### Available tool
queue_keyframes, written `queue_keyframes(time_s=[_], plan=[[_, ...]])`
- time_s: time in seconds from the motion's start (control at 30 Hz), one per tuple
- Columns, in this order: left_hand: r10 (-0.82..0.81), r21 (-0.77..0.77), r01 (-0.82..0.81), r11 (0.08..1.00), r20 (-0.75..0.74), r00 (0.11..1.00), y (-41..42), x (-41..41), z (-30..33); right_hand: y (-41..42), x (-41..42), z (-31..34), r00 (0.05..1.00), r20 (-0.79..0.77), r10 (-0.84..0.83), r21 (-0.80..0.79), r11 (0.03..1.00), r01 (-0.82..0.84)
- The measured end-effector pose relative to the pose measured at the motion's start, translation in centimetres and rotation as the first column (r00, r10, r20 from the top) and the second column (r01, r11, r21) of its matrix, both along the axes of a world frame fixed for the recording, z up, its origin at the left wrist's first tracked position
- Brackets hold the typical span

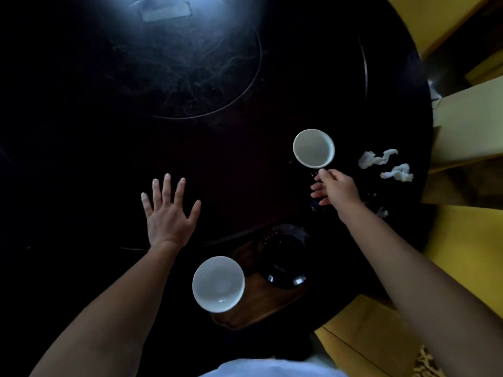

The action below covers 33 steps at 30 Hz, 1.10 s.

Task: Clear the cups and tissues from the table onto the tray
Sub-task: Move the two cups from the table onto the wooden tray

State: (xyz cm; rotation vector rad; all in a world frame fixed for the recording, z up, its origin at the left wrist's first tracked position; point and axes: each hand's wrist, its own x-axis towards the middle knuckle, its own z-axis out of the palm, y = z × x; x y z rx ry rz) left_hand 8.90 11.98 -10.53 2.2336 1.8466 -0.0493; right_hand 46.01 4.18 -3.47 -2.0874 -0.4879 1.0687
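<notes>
A white cup (pixel 313 148) stands on the dark round table (pixel 245 164), right of centre. My right hand (pixel 336 189) pinches its near rim with thumb and forefinger, the other fingers spread below. A second white cup (pixel 218 283) sits on the brown wooden tray (pixel 272 308) at the table's near edge, beside a dark glossy cup (pixel 285 261) on the same tray. Two crumpled white tissues (pixel 377 158) (pixel 398 173) lie right of the held cup, and a smaller scrap (pixel 382 212) lies nearer the edge. My left hand (pixel 170 213) rests flat on the table, fingers spread, holding nothing.
A large inset turntable ring (pixel 255 77) fills the table's far half, under a bright light reflection. Yellow chairs (pixel 468 126) stand close around the table's right side and near-right corner.
</notes>
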Motion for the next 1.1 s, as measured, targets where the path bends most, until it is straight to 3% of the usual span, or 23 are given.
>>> queue_keyframes(time_s=[0.27,0.6,0.9,1.1], plan=[[0.004,0.031,-0.005,1.0,0.012,1.0,0.1,0.1,-0.4,0.1,-1.1,3.0,0.991,-0.128,-0.034,0.067,0.997,0.042],[0.0,0.003,0.0,1.0,0.001,1.0,-0.1,0.7,0.0,-10.2,-7.0,4.0,0.959,-0.283,-0.006,0.174,0.983,0.058],[0.004,0.004,-0.004,1.0,0.028,1.0,-0.1,0.6,-0.1,-17.6,-9.9,1.2,0.961,-0.27,0.066,0.09,0.995,-0.043],[0.01,-0.002,-0.01,1.0,0.029,1.0,-0.1,0.6,-0.1,-19.3,-10.9,-0.4,0.952,-0.306,0.019,0.072,0.997,0.003]])
